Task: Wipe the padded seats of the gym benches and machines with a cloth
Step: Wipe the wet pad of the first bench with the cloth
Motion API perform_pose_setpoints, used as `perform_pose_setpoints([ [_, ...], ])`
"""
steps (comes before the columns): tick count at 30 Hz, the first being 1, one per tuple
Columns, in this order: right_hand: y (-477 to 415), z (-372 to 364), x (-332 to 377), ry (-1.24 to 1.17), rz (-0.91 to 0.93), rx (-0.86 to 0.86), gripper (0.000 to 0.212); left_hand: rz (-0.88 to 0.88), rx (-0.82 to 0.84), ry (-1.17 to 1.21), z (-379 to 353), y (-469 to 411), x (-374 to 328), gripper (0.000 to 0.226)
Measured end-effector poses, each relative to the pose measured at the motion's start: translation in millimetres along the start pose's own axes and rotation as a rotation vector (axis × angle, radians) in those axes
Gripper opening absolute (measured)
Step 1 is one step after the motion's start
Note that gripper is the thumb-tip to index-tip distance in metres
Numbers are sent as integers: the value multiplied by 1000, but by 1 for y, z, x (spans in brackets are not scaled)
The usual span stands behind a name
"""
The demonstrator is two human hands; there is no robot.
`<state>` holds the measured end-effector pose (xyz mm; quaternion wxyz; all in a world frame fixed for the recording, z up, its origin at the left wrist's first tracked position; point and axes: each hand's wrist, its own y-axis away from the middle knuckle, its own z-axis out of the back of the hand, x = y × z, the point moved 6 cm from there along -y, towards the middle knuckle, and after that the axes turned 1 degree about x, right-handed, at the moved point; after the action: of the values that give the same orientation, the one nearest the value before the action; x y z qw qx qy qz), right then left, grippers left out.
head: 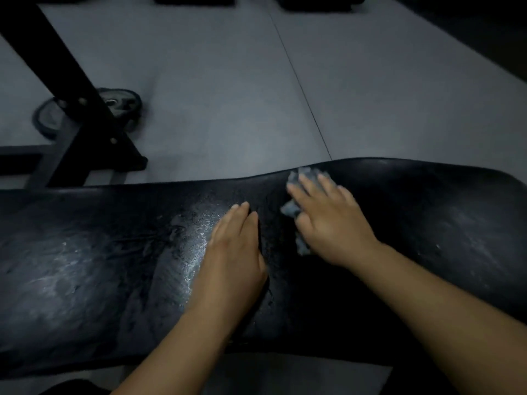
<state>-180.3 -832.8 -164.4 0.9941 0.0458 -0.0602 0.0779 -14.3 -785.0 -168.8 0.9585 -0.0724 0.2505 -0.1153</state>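
My right hand [328,220] lies spread flat on the grey cloth [296,206], fingers apart and pressing it down onto the black padded seat [99,266] rather than gripping it; the cloth peeks out at my fingertips and beside my thumb, close to the far edge of the pad. My left hand [233,252] rests flat just beside it, fingers together, holding nothing, only steadying me on the seat.

The pad shows a pale, wet-looking sheen to the left of my left hand and another dull patch farther left, and a fainter haze at the right end. To wipe this well, I judge I should keep the palm weight over the cloth so it does not bunch, and drag in long overlapping strokes along the pad's length, edge to edge, working toward those shiny patches. My left hand sits on part of the pad, so it will want lifting aside. The surface looks cracked and rough, so the cloth may snag; slow, firm passes suit it better.
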Motion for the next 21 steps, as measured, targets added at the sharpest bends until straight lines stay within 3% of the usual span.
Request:
perform_pose_setpoints([
  [3, -42, 1, 24, 11, -49, -6, 59, 4, -3, -23, 2, 3, -4, 53],
  [7, 15, -6, 62, -7, 243, 6, 72, 24, -6, -2, 3, 6, -2, 50],
  [9, 42, -5, 46, -11, 288, 14, 77, 42, -30, 15, 5, 6, 0, 49],
  [12, 16, 1, 13, 15, 135, 8, 80, 62, -38, 9, 8, 6, -2, 48],
  [15, -19, 1, 24, 20, -6, -4, 63, 72, -68, 37, 10, 4, -4, 50],
  [19, 29, -8, 63, 6, 238, 12, 68, 68, -37, 39, 14, 1, -6, 52],
  [21, 68, -9, 56, 8, 338, 24, 69, 32, 38, -83, 13, 3, -4, 50],
])
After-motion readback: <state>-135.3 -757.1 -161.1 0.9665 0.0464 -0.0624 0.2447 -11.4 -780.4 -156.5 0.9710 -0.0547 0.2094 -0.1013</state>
